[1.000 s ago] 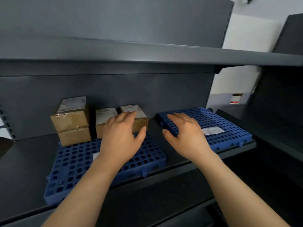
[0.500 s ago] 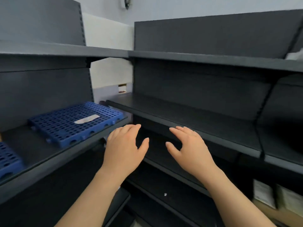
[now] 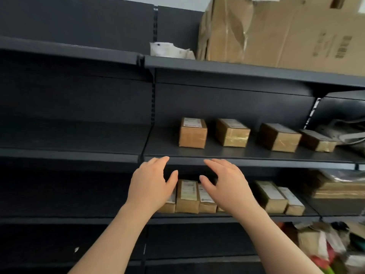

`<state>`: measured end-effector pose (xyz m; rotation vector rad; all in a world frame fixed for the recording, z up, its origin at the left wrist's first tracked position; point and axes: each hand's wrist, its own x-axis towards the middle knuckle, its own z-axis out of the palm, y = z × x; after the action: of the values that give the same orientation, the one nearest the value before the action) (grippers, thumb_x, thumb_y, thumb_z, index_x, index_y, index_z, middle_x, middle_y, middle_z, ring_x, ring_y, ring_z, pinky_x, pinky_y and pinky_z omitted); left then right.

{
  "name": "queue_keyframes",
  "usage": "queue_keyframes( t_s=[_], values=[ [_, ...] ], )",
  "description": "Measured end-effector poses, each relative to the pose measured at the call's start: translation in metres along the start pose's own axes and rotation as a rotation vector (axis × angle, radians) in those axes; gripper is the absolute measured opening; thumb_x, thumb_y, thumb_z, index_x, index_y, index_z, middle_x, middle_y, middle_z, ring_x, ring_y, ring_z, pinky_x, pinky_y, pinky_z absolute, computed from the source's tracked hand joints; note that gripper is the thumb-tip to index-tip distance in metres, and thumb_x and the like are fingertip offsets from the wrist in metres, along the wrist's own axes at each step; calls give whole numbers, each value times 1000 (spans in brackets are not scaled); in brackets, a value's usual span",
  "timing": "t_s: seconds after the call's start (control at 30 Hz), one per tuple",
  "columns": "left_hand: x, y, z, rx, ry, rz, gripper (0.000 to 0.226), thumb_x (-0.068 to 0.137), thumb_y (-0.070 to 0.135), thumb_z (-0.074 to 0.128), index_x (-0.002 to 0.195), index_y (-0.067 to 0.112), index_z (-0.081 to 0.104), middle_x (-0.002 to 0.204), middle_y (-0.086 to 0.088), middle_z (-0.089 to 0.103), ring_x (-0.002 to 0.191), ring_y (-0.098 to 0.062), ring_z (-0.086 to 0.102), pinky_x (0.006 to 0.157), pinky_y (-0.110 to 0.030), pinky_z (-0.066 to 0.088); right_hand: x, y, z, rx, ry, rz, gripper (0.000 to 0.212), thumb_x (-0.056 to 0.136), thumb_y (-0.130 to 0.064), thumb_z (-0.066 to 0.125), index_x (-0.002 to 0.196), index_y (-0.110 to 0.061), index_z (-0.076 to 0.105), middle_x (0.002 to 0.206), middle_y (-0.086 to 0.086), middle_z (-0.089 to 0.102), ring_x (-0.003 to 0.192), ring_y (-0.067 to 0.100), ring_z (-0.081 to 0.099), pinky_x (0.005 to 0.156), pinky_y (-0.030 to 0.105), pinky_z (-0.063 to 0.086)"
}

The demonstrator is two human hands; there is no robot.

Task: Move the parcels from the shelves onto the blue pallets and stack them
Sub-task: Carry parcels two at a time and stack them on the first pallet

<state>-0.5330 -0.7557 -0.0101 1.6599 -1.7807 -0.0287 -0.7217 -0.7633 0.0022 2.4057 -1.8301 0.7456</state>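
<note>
Several brown cardboard parcels with white labels stand in a row on a dark shelf (image 3: 246,153), the nearest one (image 3: 193,132) leftmost, then another (image 3: 232,132) beside it. More labelled parcels (image 3: 187,196) stand packed side by side on the shelf below. My left hand (image 3: 151,184) and my right hand (image 3: 227,184) hover open and empty in front of the shelf's front edge, fingers spread, partly hiding the lower row. No blue pallet is in view.
A large crumpled cardboard box (image 3: 286,30) and a white packet (image 3: 169,50) sit on the top shelf. Flat cartons (image 3: 339,188) lie at the right. Mixed bags and wrappings (image 3: 324,246) fill the lower right. The left shelf bays (image 3: 73,135) are bare.
The view has swung right from the blue pallets with stacked parcels, past bare shelves, to a bay holding parcels. Both hands stay open and empty in front of me.
</note>
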Motion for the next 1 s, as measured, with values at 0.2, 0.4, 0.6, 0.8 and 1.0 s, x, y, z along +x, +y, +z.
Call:
queue_keyframes(
  t_s=[0.2,0.4,0.6,0.8,1.0],
  values=[
    [38,86,69,-101,-95,139,54,92,48,49,140,26,43,135,7,52,122,-13,48,97,-32,46,-16,98,-37,-74,84,193,53,93,-45,51,142,-26,43,143,-5,47,135,13,37,113,36,30],
    [81,156,130,-170,-151,241,55,92,47,49,141,24,42,136,5,51,123,-16,48,97,-33,45,-14,182,-60,-123,157,336,52,91,-43,54,139,-22,48,139,-3,52,131,14,42,111,37,34],
    [134,221,187,-223,-174,345,54,93,44,50,142,22,42,143,2,45,128,-16,44,97,-30,41,12,260,-78,-154,194,434,52,92,-43,53,140,-23,47,139,-3,52,132,14,42,111,37,34],
    [192,277,242,-245,-186,419,55,92,42,52,141,20,42,144,2,42,130,-18,38,106,-35,37,50,335,-98,-162,169,532,52,93,-40,53,142,-24,44,142,-2,49,133,16,40,111,36,34],
    [232,322,295,-149,-193,447,55,91,43,54,139,17,44,142,-1,44,133,-22,37,110,-39,33,79,406,-99,-148,166,602,52,92,-41,53,141,-24,45,139,0,50,125,20,48,105,41,41]
  ],
)
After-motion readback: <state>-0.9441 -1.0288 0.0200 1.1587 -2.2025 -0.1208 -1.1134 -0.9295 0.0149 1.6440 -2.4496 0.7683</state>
